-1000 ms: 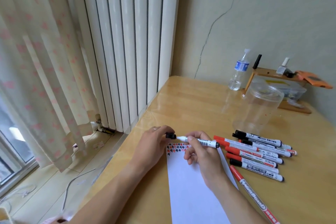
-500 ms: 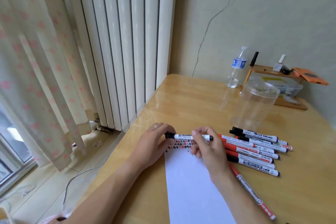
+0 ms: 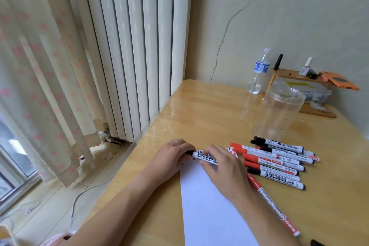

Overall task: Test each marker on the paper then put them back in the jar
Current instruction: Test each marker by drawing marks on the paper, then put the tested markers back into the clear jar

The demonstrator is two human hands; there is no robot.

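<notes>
Paper lies near on the table, jar far right. Left hand pinches the black cap and right hand grips the barrel of the marker; its right end is hidden under the fingers.

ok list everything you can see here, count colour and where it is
clear plastic jar: 1, transparent, empty, upright on the table behind the marker pile
loose whiteboard markers: about nine, red-capped and black-capped, heaped right of the paper
long red marker: 1, lying apart, nearest the camera
black-capped whiteboard marker: 1, white barrel, held across the paper's far end
white paper sheet: 1, test marks at its far edge
water bottle: 1, clear, blue label, by the wall
wooden shelf: 1, small items on it
wooden table: 1, light brown
left hand: pinches the cap end
right hand: grips the barrel
</notes>
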